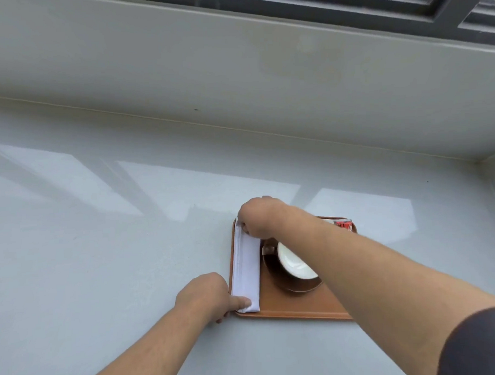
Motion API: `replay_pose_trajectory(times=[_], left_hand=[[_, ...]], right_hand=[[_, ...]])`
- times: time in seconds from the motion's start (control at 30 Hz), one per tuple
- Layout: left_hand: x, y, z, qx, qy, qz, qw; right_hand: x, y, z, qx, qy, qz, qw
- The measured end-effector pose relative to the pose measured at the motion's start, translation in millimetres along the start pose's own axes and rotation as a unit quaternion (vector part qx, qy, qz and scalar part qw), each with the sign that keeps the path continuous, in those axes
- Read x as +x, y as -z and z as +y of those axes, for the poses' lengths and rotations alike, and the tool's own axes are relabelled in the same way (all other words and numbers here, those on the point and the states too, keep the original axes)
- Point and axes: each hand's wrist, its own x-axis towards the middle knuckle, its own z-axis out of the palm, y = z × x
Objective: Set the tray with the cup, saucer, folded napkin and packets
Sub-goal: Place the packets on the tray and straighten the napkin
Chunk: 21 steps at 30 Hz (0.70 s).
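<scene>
A flat rectangular wooden tray (289, 303) of orange-brown colour is seen on the glossy pale grey desk (102, 248), and all places below are given relative to this tray. Along its left side a long folded white cloth napkin (247, 268) is laid, reaching from the far left corner to the near left corner. The near end of the napkin is pinched by the left hand (208, 296), whose fingers are closed on the cloth at the near left corner, partly over the tray edge. The far end of the napkin is held by the right hand (258, 219), with fingers curled narrow on the cloth at the far left corner. In the middle of the tray a dark brown round saucer (289, 284) is placed, and on it stands a cup with white inside (295, 265), partly covered by the right forearm. At the far right corner a red and white packet (343, 225) is visible, mostly hidden behind the arm. Behind the tray a pale wall is seen under a dark window frame (445, 9).
</scene>
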Motion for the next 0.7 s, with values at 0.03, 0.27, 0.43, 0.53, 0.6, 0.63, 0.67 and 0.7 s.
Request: replay_pose_trajectory(times=[0.03, 0.27, 0.43, 0.53, 0.6, 0.63, 0.67, 0.7], left_hand=[[0, 0, -1, 0.002, -0.003, 0.000, 1.000], [-1, -1, -1, 0.007, -0.012, 0.005, 1.000], [0, -2, -4, -0.007, -0.011, 0.008, 1.000], [1, -3, -3, -0.005, -0.010, -0.004, 1.000], [0, -3, -1, 0.009, -0.007, -0.013, 1.000], [0, -2, -1, 0.010, -0.005, -0.011, 1.000], [-1, -2, -2, 0.008, -0.005, -0.008, 1.000], [-1, -2, -2, 0.006, -0.008, -0.005, 1.000]], right_hand=[[0, -3, -1, 0.004, 0.000, 0.000, 1.000], [5, -23, -3, 0.003, -0.003, 0.048, 0.999], [-17, -15, -23, -0.063, -0.031, 0.073, 0.995], [-42, -21, -59, -0.089, 0.007, 0.056, 0.994], [-57, -33, -81, -0.093, 0.044, -0.048, 0.994], [-62, -39, -88, -0.101, 0.051, -0.093, 0.989], [-62, -44, -90, -0.114, 0.055, -0.122, 0.984], [-62, -44, -88, -0.114, 0.061, -0.132, 0.983]])
